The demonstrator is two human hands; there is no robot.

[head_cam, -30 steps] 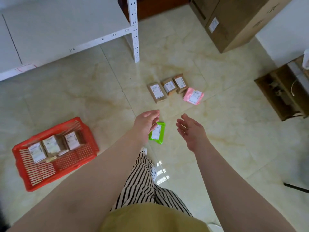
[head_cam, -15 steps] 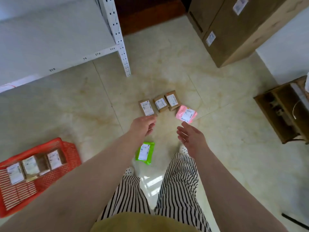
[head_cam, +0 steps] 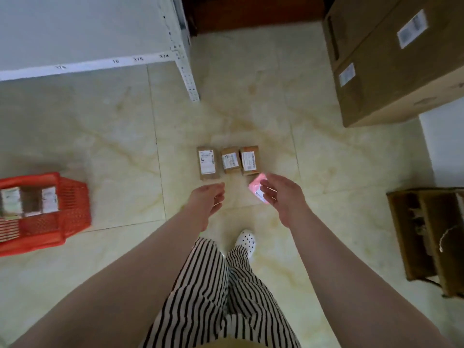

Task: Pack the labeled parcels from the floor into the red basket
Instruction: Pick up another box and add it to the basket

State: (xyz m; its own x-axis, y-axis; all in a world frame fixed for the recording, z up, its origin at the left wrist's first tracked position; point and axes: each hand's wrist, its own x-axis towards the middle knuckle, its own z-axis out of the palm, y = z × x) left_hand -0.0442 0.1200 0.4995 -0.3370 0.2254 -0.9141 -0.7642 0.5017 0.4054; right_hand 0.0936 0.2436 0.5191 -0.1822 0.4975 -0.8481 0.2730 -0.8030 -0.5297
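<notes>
Reaching down toward the middle of the frame, I see my right hand [head_cam: 281, 197] hanging just over the small pink soft-wrapped parcel [head_cam: 256, 188], nearer it than my left hand [head_cam: 207, 202]; both are loosely open and empty. Its long axis runs upper left to lower right. The red plastic basket [head_cam: 72, 209] lies far left.

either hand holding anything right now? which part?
Nothing held. The left hand and right hand are both open above the floor; the right one overlaps the pink parcel, without a visible grip.
</notes>
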